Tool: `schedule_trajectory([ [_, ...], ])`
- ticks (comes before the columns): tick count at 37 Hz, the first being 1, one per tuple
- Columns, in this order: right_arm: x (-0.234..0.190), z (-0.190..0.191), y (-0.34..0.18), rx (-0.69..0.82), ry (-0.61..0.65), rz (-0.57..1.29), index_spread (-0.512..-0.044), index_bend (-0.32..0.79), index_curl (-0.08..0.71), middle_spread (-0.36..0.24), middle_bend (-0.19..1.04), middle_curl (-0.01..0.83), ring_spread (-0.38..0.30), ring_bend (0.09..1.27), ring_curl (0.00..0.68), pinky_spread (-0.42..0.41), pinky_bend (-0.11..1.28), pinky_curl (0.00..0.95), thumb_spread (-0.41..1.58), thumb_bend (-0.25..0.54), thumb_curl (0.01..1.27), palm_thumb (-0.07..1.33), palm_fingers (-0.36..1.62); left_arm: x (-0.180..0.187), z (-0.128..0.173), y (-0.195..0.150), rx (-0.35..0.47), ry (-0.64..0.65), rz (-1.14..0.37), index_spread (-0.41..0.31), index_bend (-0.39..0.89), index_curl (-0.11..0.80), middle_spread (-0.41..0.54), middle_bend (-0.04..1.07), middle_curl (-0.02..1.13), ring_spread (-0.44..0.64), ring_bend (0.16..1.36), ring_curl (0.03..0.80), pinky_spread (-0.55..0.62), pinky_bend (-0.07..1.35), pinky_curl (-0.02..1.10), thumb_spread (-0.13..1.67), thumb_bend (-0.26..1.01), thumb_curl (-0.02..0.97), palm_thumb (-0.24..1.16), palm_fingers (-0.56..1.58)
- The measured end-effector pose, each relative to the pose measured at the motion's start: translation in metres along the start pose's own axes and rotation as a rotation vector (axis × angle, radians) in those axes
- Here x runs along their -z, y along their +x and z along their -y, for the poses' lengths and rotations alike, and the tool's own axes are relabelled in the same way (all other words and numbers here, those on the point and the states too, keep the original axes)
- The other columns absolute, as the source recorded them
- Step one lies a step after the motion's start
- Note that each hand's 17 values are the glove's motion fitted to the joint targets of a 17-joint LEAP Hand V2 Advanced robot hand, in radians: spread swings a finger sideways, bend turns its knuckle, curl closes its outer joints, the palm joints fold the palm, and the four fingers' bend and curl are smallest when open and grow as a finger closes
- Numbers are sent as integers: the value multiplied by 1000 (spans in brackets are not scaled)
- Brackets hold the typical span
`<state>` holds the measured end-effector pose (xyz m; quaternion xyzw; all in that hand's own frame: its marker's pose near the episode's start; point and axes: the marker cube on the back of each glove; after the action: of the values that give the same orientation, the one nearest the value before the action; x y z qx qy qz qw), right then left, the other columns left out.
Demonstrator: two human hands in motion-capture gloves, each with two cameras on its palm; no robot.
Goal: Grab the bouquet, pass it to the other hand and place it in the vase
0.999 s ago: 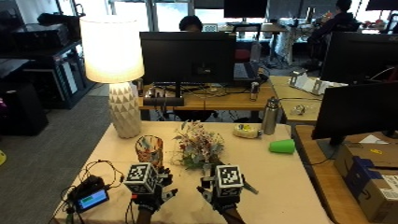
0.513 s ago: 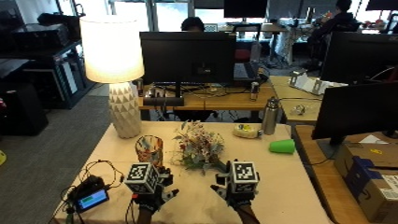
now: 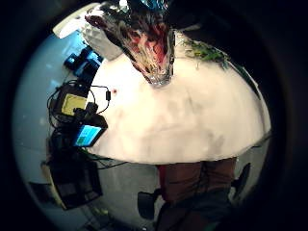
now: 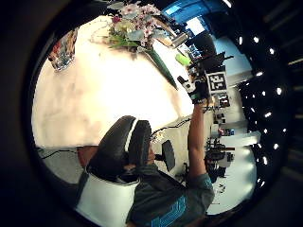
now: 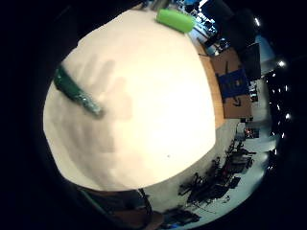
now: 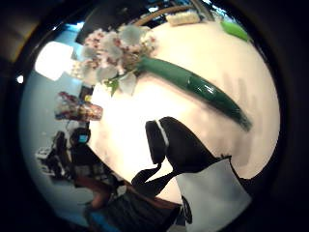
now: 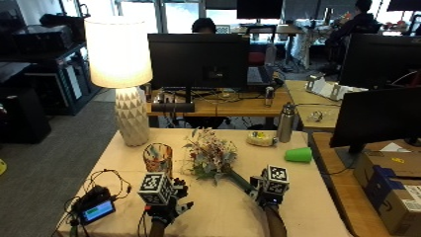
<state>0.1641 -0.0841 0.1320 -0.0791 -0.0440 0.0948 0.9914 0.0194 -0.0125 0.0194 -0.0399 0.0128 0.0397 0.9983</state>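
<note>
Bouquet (image 7: 212, 155) lay flat on counter (image 7: 309, 197), stem end toward right hand (image 7: 268, 190), which hovered over it, apparently readying pickup; finger posture unclear. Left hand (image 7: 164, 205) waited near vase (image 7: 158, 159), fingers spread.

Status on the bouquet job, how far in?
Nothing done yet: the bouquet lies on the table beside the empty vase. In hand: the right hand is at its green stem end, grip not visible. The left hand is open, holding nothing. Pickup, handover and placing remain.
</note>
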Motion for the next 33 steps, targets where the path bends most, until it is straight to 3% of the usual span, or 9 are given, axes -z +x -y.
schedule_trajectory([
  [4,-29,14,-4,-10,-141,60,-316,70,142,125,189,269,264,270,219,365,639,359,1080,3,283,423,-107,-5,1,-1,3,-10,3,-136,146,300,-26,181,314,231,458,266,473,292,306,989,-28,269,208,347],
  [8,-60,37,-3,-41,-206,85,-318,70,133,79,211,284,246,287,228,352,628,357,1101,35,307,523,-80,-9,3,-2,5,-22,0,-136,145,300,-24,183,316,234,459,269,473,294,312,990,-27,273,207,342],
  [13,-57,31,-14,-48,-234,124,-329,82,127,21,210,295,206,341,247,329,616,355,1123,48,330,599,-33,-13,3,-4,11,-36,-4,-135,148,303,-16,180,319,237,464,274,475,294,316,990,-27,276,206,334],
  [15,-63,38,-16,-42,-221,121,-334,119,138,-13,232,305,153,399,263,308,598,347,1137,79,348,671,105,-16,5,-6,13,-38,-6,-134,149,304,-14,181,320,236,462,274,476,295,318,990,-27,278,206,333],
  [19,-71,55,-20,-32,-147,21,-340,252,203,-68,315,334,77,369,249,285,466,305,1167,106,371,748,316,-17,4,-7,12,-41,-7,-135,148,306,-12,183,322,241,460,274,477,296,320,986,-28,280,204,329],
  [21,-62,52,-25,-32,-116,-67,-339,314,230,-97,302,334,27,373,253,270,482,307,1175,122,383,792,529,-18,4,-6,11,-41,-10,-135,147,306,-11,179,321,243,463,276,477,298,322,985,-28,281,204,326],
  [23,-56,50,-30,-26,-93,-139,-330,297,238,-116,283,332,-8,388,251,236,509,302,1168,132,396,832,671,-18,4,-6,9,-42,-12,-135,147,306,-10,179,322,244,463,276,477,299,323,986,-30,280,199,325],
  [28,-54,56,-37,-3,-36,-213,-313,221,274,-138,252,344,-66,422,287,162,540,330,1150,119,412,867,806,-19,5,-7,7,-44,-13,-135,148,308,-9,180,322,246,464,277,478,300,325,985,-28,281,197,323],
  [33,-48,51,-43,-7,-32,-221,-293,53,242,-141,305,374,-125,543,335,39,560,344,1104,99,431,902,1053,-18,5,-9,14,-47,-15,-135,148,309,-9,181,323,247,465,278,478,300,327,985,-28,281,197,323],
])
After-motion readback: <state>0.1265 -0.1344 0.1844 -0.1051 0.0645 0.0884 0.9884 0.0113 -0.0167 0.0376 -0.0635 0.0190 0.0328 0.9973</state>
